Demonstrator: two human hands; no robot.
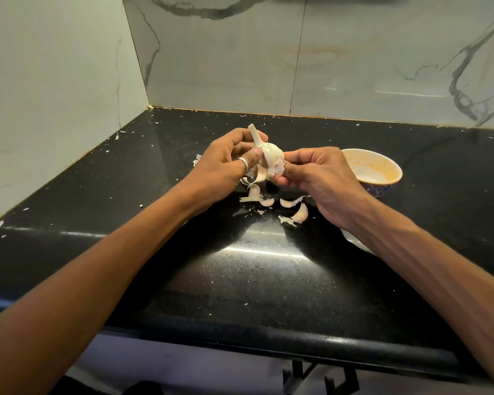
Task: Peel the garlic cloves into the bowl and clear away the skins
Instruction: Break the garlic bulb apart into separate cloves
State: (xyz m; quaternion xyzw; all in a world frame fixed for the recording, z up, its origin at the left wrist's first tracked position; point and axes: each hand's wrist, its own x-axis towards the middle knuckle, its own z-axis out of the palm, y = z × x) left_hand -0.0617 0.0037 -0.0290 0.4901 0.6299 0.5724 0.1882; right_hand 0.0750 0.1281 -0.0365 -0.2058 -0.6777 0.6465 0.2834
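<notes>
above the black counter (pixel 240 280), both hands' fingers (pixel 257 152) pinch the garlic bulb (pixel 273 158) beside the bowl (pixel 374 172).

Both bare forearms reaching forward and inward, converging at mid-frame. Left hand (pixel 226 161) raised, fingers curled, thumb pressed across the front, a ring on that thumb. Right hand (pixel 317 178) just beside it, back facing up, fingers bent inward, thumb and fingertips pinching toward the left hand. Both wrists nearly straight.
</notes>
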